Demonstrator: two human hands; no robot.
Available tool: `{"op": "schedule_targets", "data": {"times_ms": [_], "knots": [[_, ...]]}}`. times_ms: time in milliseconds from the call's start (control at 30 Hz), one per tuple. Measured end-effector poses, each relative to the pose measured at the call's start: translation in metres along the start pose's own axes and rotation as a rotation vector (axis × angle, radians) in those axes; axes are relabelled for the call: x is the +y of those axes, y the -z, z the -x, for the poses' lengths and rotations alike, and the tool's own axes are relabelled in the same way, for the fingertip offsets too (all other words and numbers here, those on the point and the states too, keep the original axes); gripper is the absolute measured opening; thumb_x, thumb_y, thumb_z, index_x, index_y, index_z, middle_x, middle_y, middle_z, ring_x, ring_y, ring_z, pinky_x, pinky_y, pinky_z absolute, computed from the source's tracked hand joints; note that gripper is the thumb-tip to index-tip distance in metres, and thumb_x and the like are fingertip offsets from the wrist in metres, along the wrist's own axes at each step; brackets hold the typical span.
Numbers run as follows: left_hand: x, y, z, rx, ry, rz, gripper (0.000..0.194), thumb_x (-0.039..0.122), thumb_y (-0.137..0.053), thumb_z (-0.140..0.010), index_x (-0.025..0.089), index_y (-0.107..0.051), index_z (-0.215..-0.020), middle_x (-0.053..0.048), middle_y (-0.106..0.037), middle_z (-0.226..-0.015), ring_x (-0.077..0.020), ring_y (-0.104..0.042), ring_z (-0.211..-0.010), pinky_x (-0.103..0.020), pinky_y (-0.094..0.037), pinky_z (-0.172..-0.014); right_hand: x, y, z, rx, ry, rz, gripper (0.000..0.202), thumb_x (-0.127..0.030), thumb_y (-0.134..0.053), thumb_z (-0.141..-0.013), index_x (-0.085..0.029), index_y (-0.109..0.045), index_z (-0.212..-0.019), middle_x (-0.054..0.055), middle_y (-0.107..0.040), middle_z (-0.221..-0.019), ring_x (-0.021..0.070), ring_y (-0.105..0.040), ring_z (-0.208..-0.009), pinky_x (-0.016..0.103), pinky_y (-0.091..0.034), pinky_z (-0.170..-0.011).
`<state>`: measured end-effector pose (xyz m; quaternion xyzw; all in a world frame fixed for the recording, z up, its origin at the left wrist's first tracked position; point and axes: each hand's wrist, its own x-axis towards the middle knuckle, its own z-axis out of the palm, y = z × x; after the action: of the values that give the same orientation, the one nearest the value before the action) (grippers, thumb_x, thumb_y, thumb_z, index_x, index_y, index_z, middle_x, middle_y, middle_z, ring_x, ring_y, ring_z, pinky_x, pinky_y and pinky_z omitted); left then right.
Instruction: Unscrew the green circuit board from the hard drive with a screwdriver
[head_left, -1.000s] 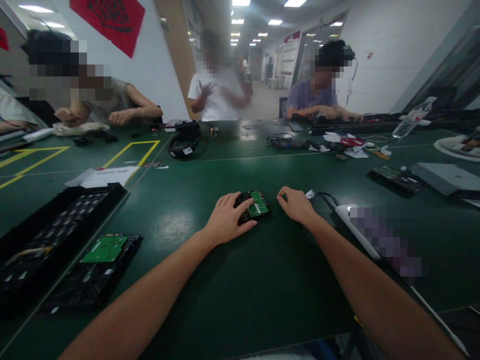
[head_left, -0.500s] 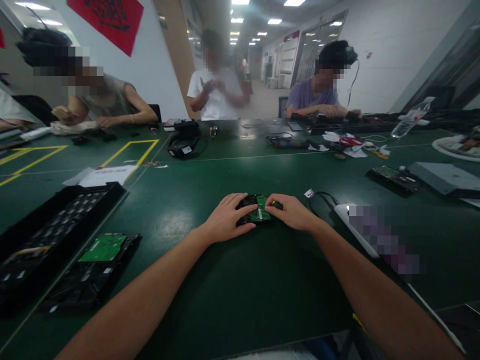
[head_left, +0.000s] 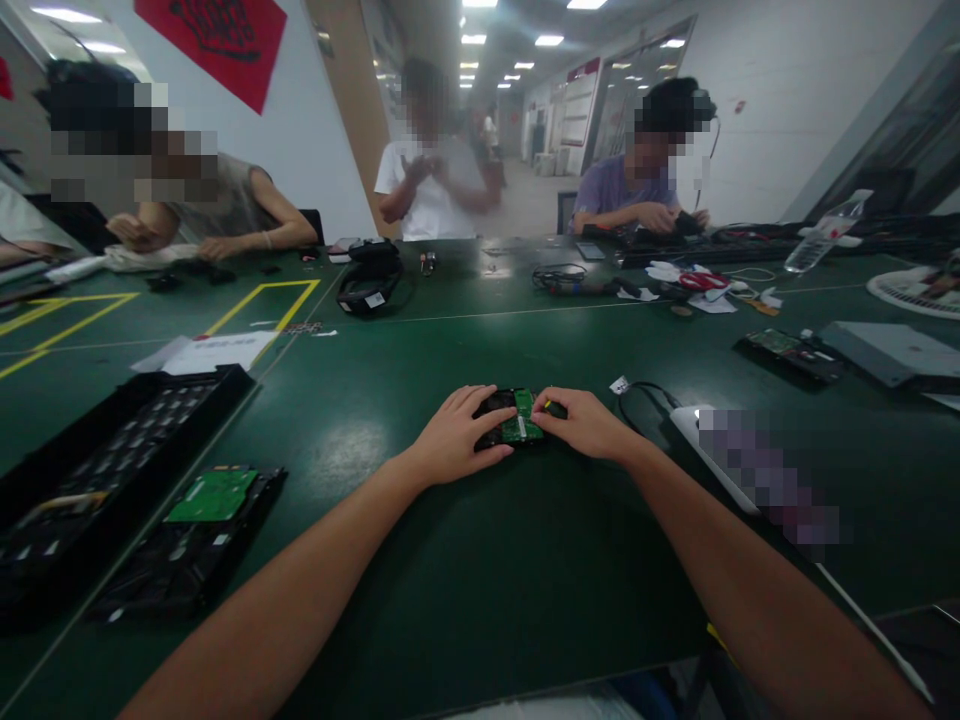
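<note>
- Hard drive (head_left: 523,430): flat on green table (head_left: 480,570), board side up, between my hands.
- Left hand (head_left: 450,435): fingers spread over the drive's left part, bracing it; grip partly hidden, looks like a light hold.
- Right hand (head_left: 589,425): pinching small yellow-and-black tool (head_left: 555,409) at the board's right edge; tip contact, can't tell.
- Step in hand, my read: tool work on the board, left side steadying. Next move calls for firm bracing and a well-seated tip; a slip could scratch the board.
- Farther left: second drive (head_left: 212,497) beside long black casing (head_left: 180,381).
- Right: thin black cable (head_left: 651,387), near right wrist.
</note>
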<state>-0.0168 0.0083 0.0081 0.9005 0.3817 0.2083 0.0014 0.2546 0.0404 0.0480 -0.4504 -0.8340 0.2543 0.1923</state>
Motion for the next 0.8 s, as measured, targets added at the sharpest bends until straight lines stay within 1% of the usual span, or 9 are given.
{"op": "schedule_targets", "data": {"times_ms": [233,333,433,500,567,633,700,733,800], "knots": [[-0.001,-0.002,0.0,0.001,0.003,0.0,0.059,0.055,-0.064,-0.097,0.03,-0.057,-0.15,-0.014,-0.041,-0.162,-0.0378,-0.042,-0.147,-0.062,-0.037,-0.121,0.003,-0.002,-0.001,0.019,-0.022,-0.012,0.018,-0.038,-0.062,-0.097,-0.024,-0.072,-0.099,0.002,-0.075,-0.097,0.0192,-0.067,-0.088,0.032,-0.045,-0.079],[-0.002,-0.002,0.0,0.001,0.002,0.006,0.06,0.055,-0.065,-0.096,0.03,-0.057,-0.15,-0.014,-0.041,-0.162,-0.038,-0.042,-0.146,-0.062,-0.038,-0.12,0.005,-0.001,-0.001,0.064,-0.022,-0.033,0.016,-0.038,-0.063,-0.096,-0.024,-0.071,-0.102,0.003,-0.075,-0.103,0.0204,-0.068,-0.093,0.034,-0.048,-0.083],[-0.001,-0.002,0.0,0.005,0.001,0.005,0.06,0.055,-0.065,-0.096,0.029,-0.057,-0.15,-0.015,-0.04,-0.163,-0.0379,-0.042,-0.146,-0.062,-0.037,-0.121,0.012,0.001,-0.002,0.153,-0.102,-0.09,0.023,-0.037,-0.062,-0.096,-0.025,-0.068,-0.114,0.004,-0.074,-0.107,0.0205,-0.069,-0.091,0.035,-0.051,-0.082],[-0.001,-0.002,0.0,0.008,0.005,0.009,0.06,0.055,-0.065,-0.097,0.029,-0.057,-0.15,-0.015,-0.039,-0.163,-0.0377,-0.043,-0.146,-0.062,-0.037,-0.121,0.018,0.003,-0.004,0.158,-0.194,-0.184,0.031,-0.033,-0.057,-0.097,-0.024,-0.062,-0.127,0.005,-0.074,-0.104,0.0187,-0.07,-0.08,0.035,-0.054,-0.075],[0.0,-0.001,0.0,0.008,0.008,0.012,0.06,0.055,-0.065,-0.097,0.03,-0.057,-0.15,-0.014,-0.04,-0.163,-0.0377,-0.043,-0.146,-0.062,-0.037,-0.121,0.021,0.005,-0.005,0.196,-0.191,-0.237,0.036,-0.027,-0.052,-0.097,-0.023,-0.06,-0.132,0.006,-0.075,-0.105,0.0189,-0.072,-0.082,0.036,-0.058,-0.076],[0.0,-0.001,0.0,0.006,0.008,0.012,0.06,0.055,-0.065,-0.097,0.03,-0.056,-0.15,-0.014,-0.04,-0.163,-0.0379,-0.043,-0.146,-0.062,-0.037,-0.121,0.019,0.008,-0.004,0.315,-0.115,-0.202,0.039,-0.024,-0.055,-0.095,-0.023,-0.06,-0.134,0.008,-0.073,-0.112,0.0208,-0.072,-0.094,0.039,-0.06,-0.085],[0.0,-0.001,0.0,0.001,0.009,0.013,0.061,0.056,-0.065,-0.097,0.03,-0.056,-0.151,-0.015,-0.04,-0.163,-0.0383,-0.042,-0.147,-0.063,-0.037,-0.121,0.011,0.013,-0.001,0.514,-0.015,-0.123,0.044,-0.028,-0.062,-0.094,-0.023,-0.058,-0.138,0.01,-0.069,-0.122,0.024,-0.07,-0.104,0.044,-0.061,-0.093],[0.0,-0.001,0.0,-0.001,0.01,0.014,0.061,0.056,-0.064,-0.097,0.03,-0.056,-0.151,-0.015,-0.04,-0.163,-0.0383,-0.042,-0.147,-0.063,-0.037,-0.121,0.005,0.016,0.001,0.622,0.034,-0.064,0.048,-0.031,-0.064,-0.094,-0.023,-0.057,-0.14,0.011,-0.067,-0.125,0.0256,-0.069,-0.107,0.046,-0.061,-0.094],[0.0,0.0,0.0,-0.006,0.01,0.016,0.061,0.057,-0.064,-0.097,0.029,-0.055,-0.151,-0.015,-0.04,-0.163,-0.0383,-0.041,-0.147,-0.062,-0.037,-0.121,-0.006,0.022,0.005,0.786,0.144,0.035,0.047,-0.035,-0.065,-0.095,-0.025,-0.058,-0.141,0.012,-0.062,-0.127,0.0277,-0.066,-0.111,0.048,-0.063,-0.093]]}}
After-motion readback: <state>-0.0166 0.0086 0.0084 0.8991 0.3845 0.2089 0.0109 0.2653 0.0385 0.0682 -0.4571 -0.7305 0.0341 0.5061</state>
